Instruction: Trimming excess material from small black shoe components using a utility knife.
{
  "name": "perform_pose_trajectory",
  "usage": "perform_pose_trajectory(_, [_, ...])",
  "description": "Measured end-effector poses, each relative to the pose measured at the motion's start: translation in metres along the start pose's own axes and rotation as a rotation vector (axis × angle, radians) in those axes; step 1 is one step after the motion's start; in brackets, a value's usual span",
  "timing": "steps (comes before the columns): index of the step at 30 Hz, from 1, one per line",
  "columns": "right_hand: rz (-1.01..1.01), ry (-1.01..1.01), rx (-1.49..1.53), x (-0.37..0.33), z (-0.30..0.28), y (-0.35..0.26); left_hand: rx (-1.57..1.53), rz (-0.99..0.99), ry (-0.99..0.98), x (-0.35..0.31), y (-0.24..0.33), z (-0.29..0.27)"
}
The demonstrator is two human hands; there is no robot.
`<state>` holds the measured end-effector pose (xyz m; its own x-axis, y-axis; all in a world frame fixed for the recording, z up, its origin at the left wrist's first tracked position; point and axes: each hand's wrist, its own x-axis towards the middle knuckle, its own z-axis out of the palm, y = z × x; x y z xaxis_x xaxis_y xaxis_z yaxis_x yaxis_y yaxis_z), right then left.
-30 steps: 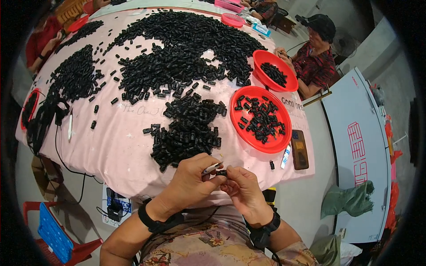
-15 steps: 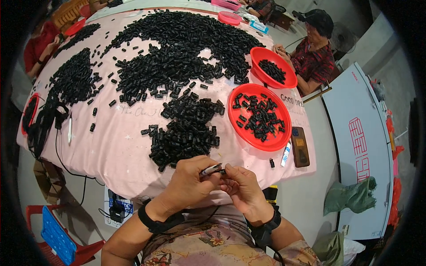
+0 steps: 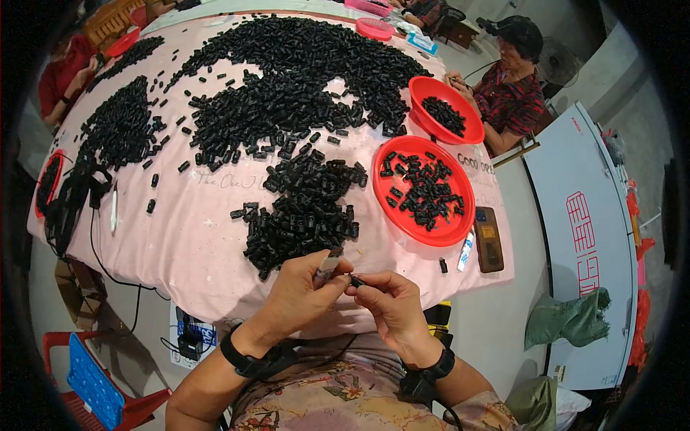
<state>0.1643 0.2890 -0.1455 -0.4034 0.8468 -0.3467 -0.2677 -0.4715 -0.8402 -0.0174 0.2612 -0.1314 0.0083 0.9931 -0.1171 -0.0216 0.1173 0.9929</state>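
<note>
Both hands meet at the table's near edge. My left hand is closed around a slim white pen-like tool, mostly hidden by the fingers; its exact kind does not show. The fingertips of my right hand pinch a small black cylindrical piece, close against my left thumb. Just beyond lies a heap of similar black pieces. To its right stands a red plastic basin with several such pieces in it.
A second red basin stands farther right, near a co-worker. A phone and a white tube lie by the right edge. Larger black heaps cover the far pink tablecloth. A cable hangs down at left.
My left hand has turned, so the white tool's dark tip no longer shows. My right fingers have shifted slightly, and the black piece now shows more plainly between the hands.
</note>
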Motion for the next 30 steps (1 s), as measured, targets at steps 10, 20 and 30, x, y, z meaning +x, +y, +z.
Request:
perform_pose_trajectory(10, [-0.043,-0.055,0.045,-0.004,0.000,0.003,-0.197,0.016,-0.070,0.004,-0.011,-0.001])
perform_pose_trajectory(20, [-0.118,-0.047,0.051,-0.002,-0.004,0.011,-0.027,0.019,-0.080,0.006,-0.007,-0.001])
perform_pose_trajectory(30, [-0.131,-0.055,0.035,-0.003,-0.004,0.011,0.009,0.019,-0.073,0.006,-0.007,-0.001])
